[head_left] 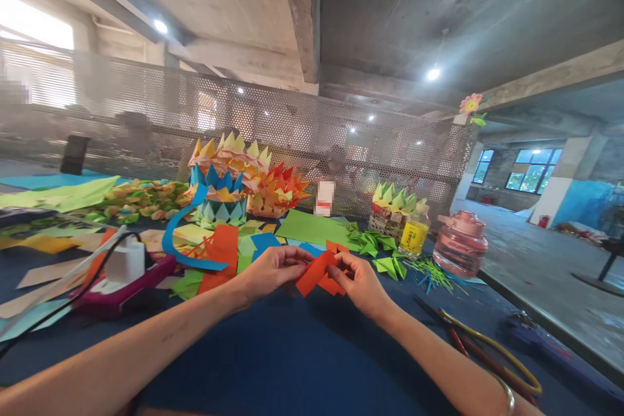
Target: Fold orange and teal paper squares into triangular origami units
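Matt orange folded paper piece (319, 272), dark blue cloth-like tabletop (292, 357), glossy pink translucent plastic jar (460, 244), perforated metal mesh screen (302, 123)

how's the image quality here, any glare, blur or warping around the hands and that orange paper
Head view: both hands, left hand and right hand, and the orange paper are lit evenly and fairly sharp; the window at top left is blown out, ceiling lights flare, wide-angle warping bends the beams and table edge, and a few patches by the mesh screen are blurred out.
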The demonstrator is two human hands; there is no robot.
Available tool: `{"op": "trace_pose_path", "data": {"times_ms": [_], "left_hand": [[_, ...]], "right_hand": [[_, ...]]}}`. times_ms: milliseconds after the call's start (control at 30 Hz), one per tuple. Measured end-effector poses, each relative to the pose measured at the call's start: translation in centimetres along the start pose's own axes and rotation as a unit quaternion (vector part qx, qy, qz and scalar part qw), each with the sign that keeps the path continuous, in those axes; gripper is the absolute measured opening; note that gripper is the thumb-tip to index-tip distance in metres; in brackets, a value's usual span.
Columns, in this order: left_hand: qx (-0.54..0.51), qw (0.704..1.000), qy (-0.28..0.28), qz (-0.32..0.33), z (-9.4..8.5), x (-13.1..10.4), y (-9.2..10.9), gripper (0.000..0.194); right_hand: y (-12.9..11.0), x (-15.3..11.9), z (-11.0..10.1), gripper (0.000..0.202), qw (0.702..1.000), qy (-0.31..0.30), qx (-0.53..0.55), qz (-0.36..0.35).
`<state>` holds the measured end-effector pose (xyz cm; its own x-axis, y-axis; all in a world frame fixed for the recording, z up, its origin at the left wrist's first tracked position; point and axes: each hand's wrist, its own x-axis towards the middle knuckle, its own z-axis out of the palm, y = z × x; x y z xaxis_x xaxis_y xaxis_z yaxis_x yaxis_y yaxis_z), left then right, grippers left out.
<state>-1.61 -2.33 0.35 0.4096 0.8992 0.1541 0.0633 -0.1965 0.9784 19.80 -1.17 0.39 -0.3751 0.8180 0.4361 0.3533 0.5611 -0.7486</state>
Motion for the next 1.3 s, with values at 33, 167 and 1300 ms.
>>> {"op": "trace_pose_path", "data": {"times_ms": [33, 167, 1300], "left_hand": [[0.005, 1.000, -0.013, 0.002, -0.1, 0.1, -0.1, 0.020], [0.021, 0.998, -0.050, 0.009, -0.2, 0.2, -0.7, 0.024], [-0.033, 0.997, -0.042, -0.050, -0.2, -0.6, 0.2, 0.013]], "right_hand": [[0.0, 0.0, 0.0, 0.038, 1.000, -0.003, 0.000, -0.001], [-0.5, -0.3, 0.3, 0.038, 1.000, -0.023, -0.006, -0.015], [-2.0, -1.3, 0.0, 0.010, 0.901, 0.028, -0.283, -0.329]]}}
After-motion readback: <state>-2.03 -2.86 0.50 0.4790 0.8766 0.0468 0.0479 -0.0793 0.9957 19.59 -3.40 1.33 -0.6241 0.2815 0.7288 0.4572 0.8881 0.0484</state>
